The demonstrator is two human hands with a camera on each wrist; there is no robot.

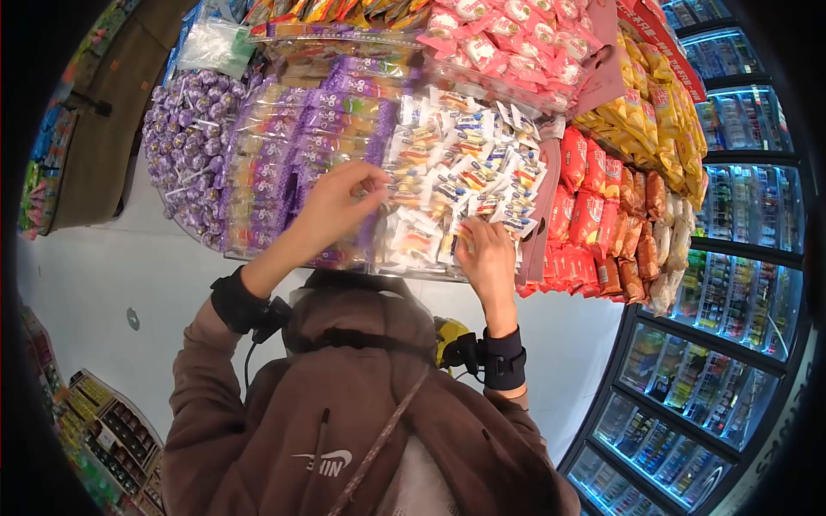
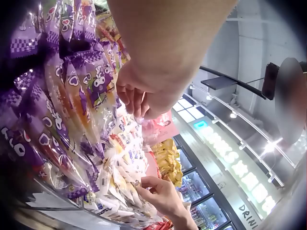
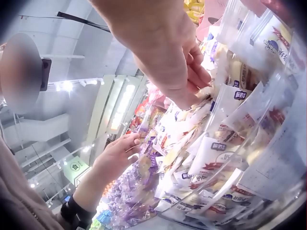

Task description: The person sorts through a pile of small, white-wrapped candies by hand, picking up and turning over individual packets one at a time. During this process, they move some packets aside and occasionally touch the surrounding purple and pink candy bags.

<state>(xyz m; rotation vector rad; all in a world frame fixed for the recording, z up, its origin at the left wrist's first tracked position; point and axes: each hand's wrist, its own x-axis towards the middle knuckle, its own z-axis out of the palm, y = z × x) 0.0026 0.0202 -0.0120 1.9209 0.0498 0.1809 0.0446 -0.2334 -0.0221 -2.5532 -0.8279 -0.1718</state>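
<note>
Small white snack packets [image 1: 469, 163] with red, blue and yellow print fill a clear bin. My right hand [image 1: 489, 262] is at the bin's near right part; in the right wrist view its thumb and bent fingers [image 3: 192, 79] pinch at a white packet. My left hand [image 1: 348, 199] hovers above the bin's left edge, beside the purple-edged packs [image 1: 262, 172]. In the left wrist view, the left hand's fingers [image 2: 132, 100] hang loosely curled, with nothing visible in them.
Purple-wrapped lollipops [image 1: 194, 138] lie at the far left, pink packets [image 1: 516, 43] behind. Red packets [image 1: 589, 215] and yellow packets [image 1: 658, 112] are piled on the right, near lit drink shelves [image 1: 740, 292]. Light floor [image 1: 172, 292] shows at the left.
</note>
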